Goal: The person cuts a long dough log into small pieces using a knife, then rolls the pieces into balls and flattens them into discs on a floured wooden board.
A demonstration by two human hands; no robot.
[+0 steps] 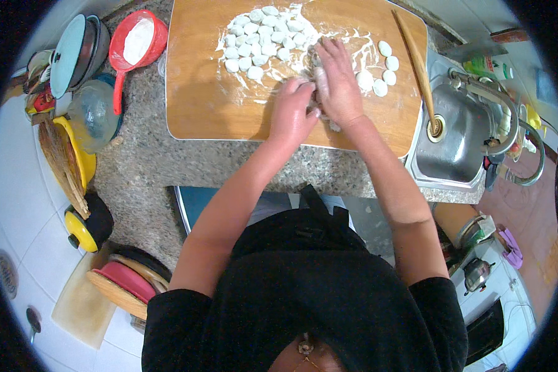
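Note:
A wooden board [204, 116] dusted with white flour [307, 32] lies before me. My left hand [292, 111] is low over its middle, fingers bent inward and thumb toward the other hand. Beside it, my right hand [340, 90] reaches farther forward, palm down, fingers stretched and floury. What lies under and between the hands is mostly hidden. A small floury lump [335, 126] shows below the right wrist. Many flattened white dough pieces [260, 39] are grouped at the upper left of the hands. Several more dough pieces [385, 69] form a curve to the right.
A rolling pin [414, 58] lies across the board's right edge, its end over the sink [455, 135] with its curved faucet [497, 93]. At left stand a red strainer [156, 44] holding flour, a glass bowl [93, 114], stacked pans [69, 56] and a yellow-lidded pot [100, 216].

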